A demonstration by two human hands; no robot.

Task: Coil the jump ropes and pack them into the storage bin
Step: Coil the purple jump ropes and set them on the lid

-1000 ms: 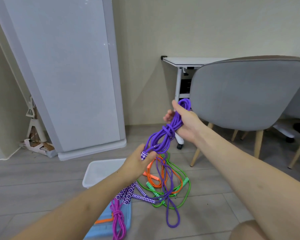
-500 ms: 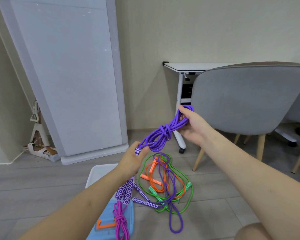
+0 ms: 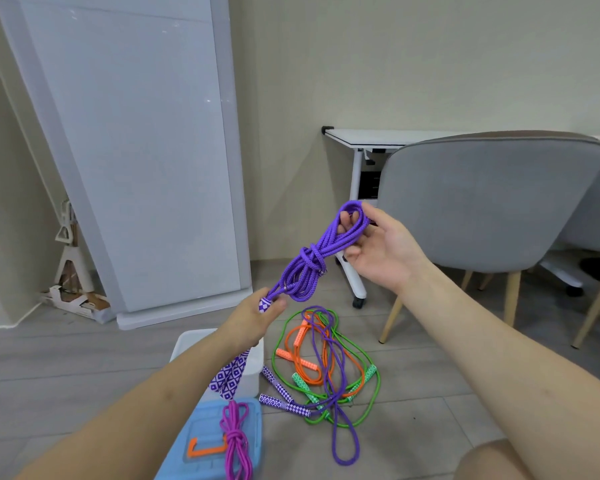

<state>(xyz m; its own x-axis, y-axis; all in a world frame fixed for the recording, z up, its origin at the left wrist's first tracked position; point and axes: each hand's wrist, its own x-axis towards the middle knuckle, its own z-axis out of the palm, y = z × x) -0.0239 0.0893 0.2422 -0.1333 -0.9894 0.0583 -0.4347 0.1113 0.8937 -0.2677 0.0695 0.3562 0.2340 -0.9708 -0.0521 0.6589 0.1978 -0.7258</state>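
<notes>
Head view: a room with a grey wood-look floor (image 3: pixel 66 368) and a beige wall; a tall white panel (image 3: pixel 132 150) leans at the left, a white table (image 3: pixel 371 137) stands by the wall, and a grey chair (image 3: pixel 482 202) on wooden legs fills the right side.

Up in mid-air, between the two hands, hangs the purple coiled jump rope (image 3: pixel 312 259), wrapped around its own middle. The right hand (image 3: pixel 378 251) sits at the coil's upper end, fingers (image 3: pixel 343 221) curled through the top loop, so it grips the rope there. The left hand (image 3: pixel 253 318) is lower and nearer the camera, at the coil's bottom end, pinching the patterned purple handles (image 3: pixel 229 374), which dangle below the fist. The coil slants from the left hand up to the right.

Down on the floor, right of the left forearm, lies a loose tangle: a green rope (image 3: pixel 374 386), an orange rope (image 3: pixel 300 362) and another purple rope (image 3: pixel 343 445), all overlapping. A white storage bin (image 3: pixel 253 372) stands just beside that tangle, partly hidden behind the left arm. In front of it rests a blue lid (image 3: pixel 205 441), with a coiled magenta rope (image 3: pixel 236 441) lying on top, next to an orange clip-like piece (image 3: pixel 205 450).
</notes>
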